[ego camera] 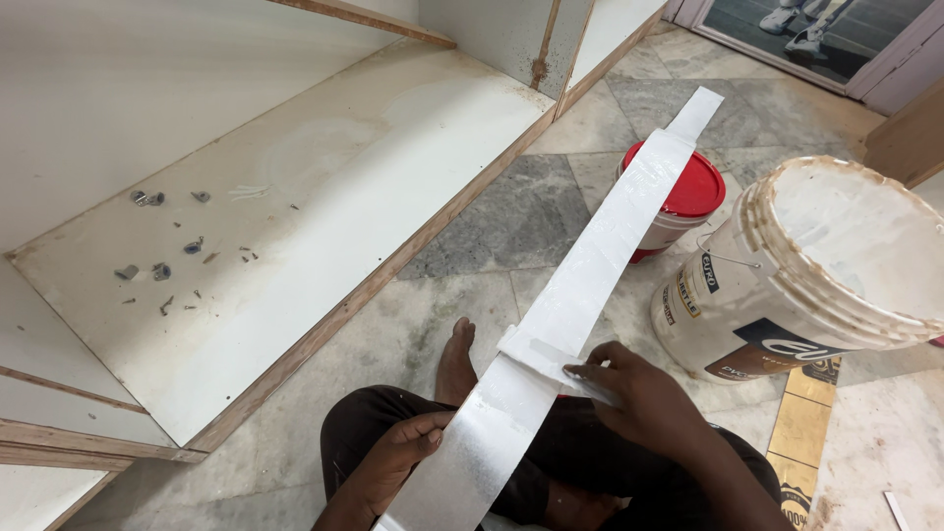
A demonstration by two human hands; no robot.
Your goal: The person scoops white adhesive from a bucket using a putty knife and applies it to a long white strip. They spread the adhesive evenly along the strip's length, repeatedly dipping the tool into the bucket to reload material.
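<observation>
Head camera looks down on a person sitting cross-legged on a marble floor (pixel 472 226), with a long white laminate strip (pixel 580 285) lying across the lap. The strip runs from about 6 o'clock near the knees up toward 1 o'clock, its far end reaching past a red-lidded paint tin (pixel 693 192).

The left hand (pixel 398 452), low at 7 o'clock, closes its grip on the strip's near edge: the thumb lies on top and the fingers curl beneath. The right hand (pixel 634 393), at about 5 o'clock, presses a small flat white scraper (pixel 546 356) onto the strip's glossy, wet-looking face, fingers pinched shut on the tool. A bare foot (pixel 457 359) shows just left of the strip, touching the floor.

At 3 o'clock, just beside the right hand, stands a large white plastic bucket (pixel 816 265), tilted, its rim crusted with dried white paste. The red-lidded tin sits behind it at 1 o'clock, partly hidden by the strip.

Across 9 to 11 o'clock lies a white plywood cabinet panel (pixel 295 197) with bare wood edges; a scatter of small screws and metal fittings (pixel 162 246) rests on it, well apart from both hands. At 4 o'clock yellow tiles (pixel 801 428) lie on the floor beneath the bucket.
</observation>
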